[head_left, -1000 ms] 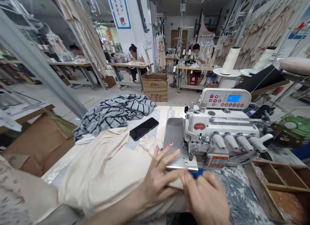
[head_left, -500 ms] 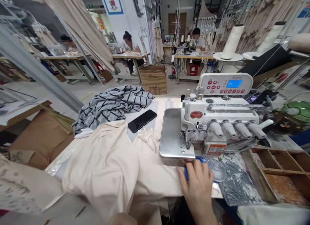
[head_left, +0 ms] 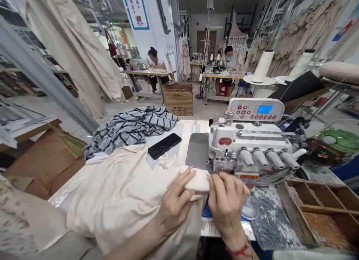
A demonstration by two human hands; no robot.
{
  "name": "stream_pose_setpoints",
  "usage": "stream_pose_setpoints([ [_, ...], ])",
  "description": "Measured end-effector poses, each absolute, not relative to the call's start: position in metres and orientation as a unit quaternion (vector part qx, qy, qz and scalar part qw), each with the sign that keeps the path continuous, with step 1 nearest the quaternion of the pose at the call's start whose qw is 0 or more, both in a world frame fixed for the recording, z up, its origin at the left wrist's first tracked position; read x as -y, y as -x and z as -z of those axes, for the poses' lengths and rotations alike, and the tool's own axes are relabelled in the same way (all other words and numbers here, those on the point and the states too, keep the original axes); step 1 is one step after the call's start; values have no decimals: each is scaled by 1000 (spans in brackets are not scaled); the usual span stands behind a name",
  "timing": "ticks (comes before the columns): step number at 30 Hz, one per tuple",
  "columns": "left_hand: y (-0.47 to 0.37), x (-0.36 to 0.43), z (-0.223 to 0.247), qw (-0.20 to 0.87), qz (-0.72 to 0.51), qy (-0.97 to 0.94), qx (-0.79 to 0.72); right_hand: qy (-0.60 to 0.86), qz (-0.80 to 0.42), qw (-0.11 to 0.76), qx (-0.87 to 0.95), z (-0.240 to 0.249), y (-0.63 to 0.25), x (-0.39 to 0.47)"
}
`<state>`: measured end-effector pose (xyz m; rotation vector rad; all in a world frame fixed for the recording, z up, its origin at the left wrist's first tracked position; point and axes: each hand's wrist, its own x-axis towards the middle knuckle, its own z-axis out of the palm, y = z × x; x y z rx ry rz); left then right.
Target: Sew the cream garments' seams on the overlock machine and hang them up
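Note:
A cream fabric piece spreads over the table, and its right end is held up in front of the sewing machine's metal plate. My left hand pinches the fabric's folded edge, thumb below and fingers on top. At the right end of that edge, my right hand is closed on the cloth, its fingers curled. The white overlock sewing machine stands just behind my hands. The needle area is partly hidden by my right hand.
A black phone lies behind the fabric, beside a striped grey cloth. Right of the machine sits a wooden compartment tray. A clear round dish is near my right hand. Thread cones stand behind; co-workers sit farther back.
My left hand has come into clear view and gripped the fabric. My right hand has moved from the blue item by the machine onto the fabric's edge, which is now raised.

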<state>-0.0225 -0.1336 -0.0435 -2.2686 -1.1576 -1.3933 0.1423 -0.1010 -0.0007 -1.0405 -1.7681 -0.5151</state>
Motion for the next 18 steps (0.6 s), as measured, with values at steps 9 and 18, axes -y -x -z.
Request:
stream_pose_setpoints([
  [9, 2, 111, 29, 66, 410, 810, 415, 443, 148, 475, 745, 17, -173, 110],
  [18, 21, 117, -38, -95, 427, 858, 270, 397, -237, 592, 660, 59, -151, 172],
])
